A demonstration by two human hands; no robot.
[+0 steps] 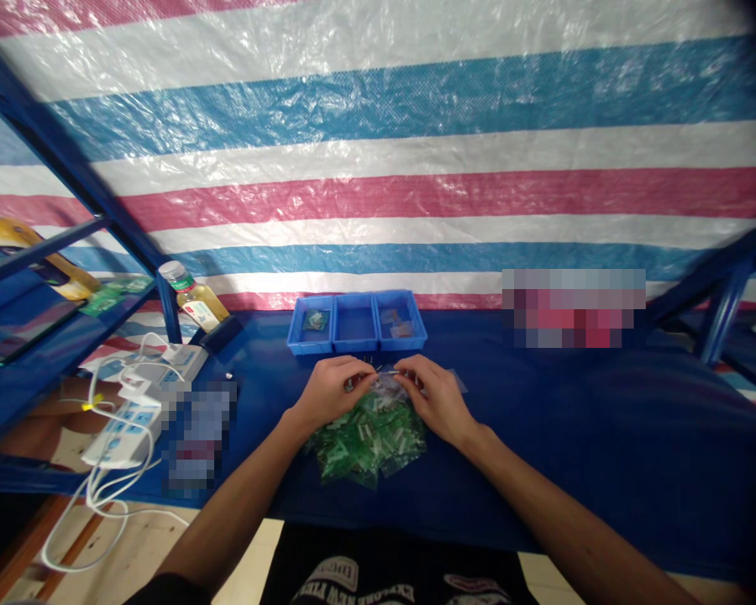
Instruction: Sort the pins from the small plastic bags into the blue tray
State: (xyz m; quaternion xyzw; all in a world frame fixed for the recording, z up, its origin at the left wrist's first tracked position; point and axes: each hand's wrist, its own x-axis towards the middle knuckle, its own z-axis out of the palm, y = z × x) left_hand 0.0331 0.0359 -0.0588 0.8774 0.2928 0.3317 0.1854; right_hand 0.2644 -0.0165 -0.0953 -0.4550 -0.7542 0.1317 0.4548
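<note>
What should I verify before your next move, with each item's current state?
1. Left hand and right hand together at the clear bag: ok.
2. Grip on the bag: cannot tell, the hands hide it.
3. Green packets below the hands, on the blue mat: ok.
4. Blue tray, outer compartments holding small packets: ok.
5. Power strip away from the hands: ok.
6. Pixelated item beside it: cannot tell.
</note>
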